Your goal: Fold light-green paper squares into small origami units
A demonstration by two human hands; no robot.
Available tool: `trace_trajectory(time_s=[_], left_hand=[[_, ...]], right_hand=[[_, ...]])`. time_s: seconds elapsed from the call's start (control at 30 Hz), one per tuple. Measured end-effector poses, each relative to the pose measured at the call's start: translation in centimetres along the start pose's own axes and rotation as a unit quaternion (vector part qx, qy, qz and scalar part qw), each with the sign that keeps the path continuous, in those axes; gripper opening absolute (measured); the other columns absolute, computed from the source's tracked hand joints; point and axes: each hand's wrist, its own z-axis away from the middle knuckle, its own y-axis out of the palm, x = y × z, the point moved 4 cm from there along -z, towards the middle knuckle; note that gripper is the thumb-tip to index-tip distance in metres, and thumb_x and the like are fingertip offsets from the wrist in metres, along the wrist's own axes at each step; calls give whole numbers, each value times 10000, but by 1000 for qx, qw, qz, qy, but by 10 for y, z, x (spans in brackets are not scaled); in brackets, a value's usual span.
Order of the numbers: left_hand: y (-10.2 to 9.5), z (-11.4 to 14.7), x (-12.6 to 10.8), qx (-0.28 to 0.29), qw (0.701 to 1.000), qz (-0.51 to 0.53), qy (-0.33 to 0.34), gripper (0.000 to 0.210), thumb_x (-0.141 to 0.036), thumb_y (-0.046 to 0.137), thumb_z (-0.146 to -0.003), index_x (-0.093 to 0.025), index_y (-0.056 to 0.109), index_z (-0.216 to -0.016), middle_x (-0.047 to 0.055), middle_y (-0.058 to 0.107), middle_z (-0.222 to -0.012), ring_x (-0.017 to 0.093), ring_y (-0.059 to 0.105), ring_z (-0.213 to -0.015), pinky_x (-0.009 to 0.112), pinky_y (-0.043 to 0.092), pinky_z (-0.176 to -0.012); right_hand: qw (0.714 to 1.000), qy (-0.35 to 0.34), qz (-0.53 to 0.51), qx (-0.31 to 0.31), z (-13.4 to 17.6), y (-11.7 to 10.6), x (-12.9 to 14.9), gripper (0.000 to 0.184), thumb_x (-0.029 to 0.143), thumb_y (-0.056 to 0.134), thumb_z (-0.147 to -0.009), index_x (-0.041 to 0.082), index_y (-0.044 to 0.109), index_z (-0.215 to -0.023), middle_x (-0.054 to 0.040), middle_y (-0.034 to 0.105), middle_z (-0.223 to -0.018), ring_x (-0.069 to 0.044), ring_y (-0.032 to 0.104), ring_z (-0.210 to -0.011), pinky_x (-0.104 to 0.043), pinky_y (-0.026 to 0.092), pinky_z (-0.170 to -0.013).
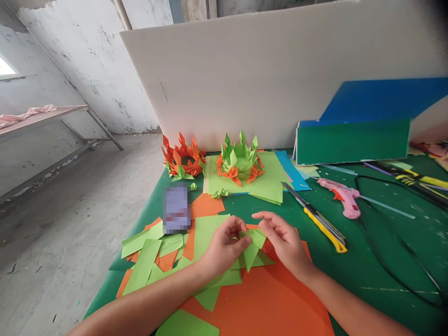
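Observation:
My left hand (pixel 228 246) is closed, fingers curled toward the thumb at the edge of a folded light-green paper piece (pixel 250 254). Part of that piece is hidden behind the thumb. My right hand (pixel 285 240) hovers just right of the paper, its index finger and thumb bent and apart with nothing between them. Below both hands lie a large orange sheet (pixel 276 303) and overlapping green paper pieces (pixel 212 233). Farther back stand an orange folded-paper crown (pixel 182 161) and a green one with orange flowers (pixel 241 158).
A yellow utility knife (pixel 324 228) and a pink glue gun (pixel 345 198) with a black cord (pixel 381 261) lie to the right. At left is a blurred dark rectangular object (pixel 177 207). A white board (pixel 245 84) and a green panel (pixel 353 142) stand behind.

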Motion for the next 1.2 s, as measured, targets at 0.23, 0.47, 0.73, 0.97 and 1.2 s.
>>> trace_trajectory(time_s=[0.23, 0.47, 0.73, 0.97, 1.2], left_hand=[[-3, 0, 0, -36, 999, 11, 3, 209, -311, 671, -787, -183, 507, -789, -28, 476, -788, 85, 435, -663, 216, 353, -584], [-3, -1, 4, -39, 999, 31, -9, 320, -349, 752, -719, -186, 513, -856, -17, 509, -847, 101, 486, -753, 223, 414, -655], [-10, -7, 8, -70, 996, 45, -26, 308, -386, 759, -716, -163, 556, -777, -21, 537, -737, 92, 477, -679, 218, 386, -630], [-16, -7, -2, -117, 991, 45, 40, 208, -334, 722, -761, -179, 586, -731, -27, 545, -719, 91, 464, -674, 201, 372, -619], [-17, -4, 3, -129, 989, 66, -38, 232, -365, 743, -724, -187, 720, -871, 23, 664, -872, 113, 529, -714, 226, 421, -661]], right_hand=[[991, 34, -111, 62, -3, 7, -5, 217, 421, 513, -933, 242, 509, -1056, 37, 470, -724, -120, 443, -637, -218, 394, -581], [999, -31, 14, 43, 0, 7, -4, 253, 328, 560, -908, 203, 477, -704, 38, 440, -652, -117, 422, -616, -226, 373, -569], [997, -67, 22, 30, 2, 5, 1, 93, 255, 537, -914, 233, 579, -995, -13, 600, -861, -153, 575, -804, -255, 487, -733], [996, -88, 27, 2, 1, 5, 0, 182, 265, 614, -874, 259, 503, -1018, 7, 583, -841, -144, 574, -760, -257, 507, -715], [986, -127, 107, -15, 4, 2, 3, 108, 280, 639, -868, 244, 591, -957, -14, 627, -892, -163, 582, -806, -274, 499, -742]])
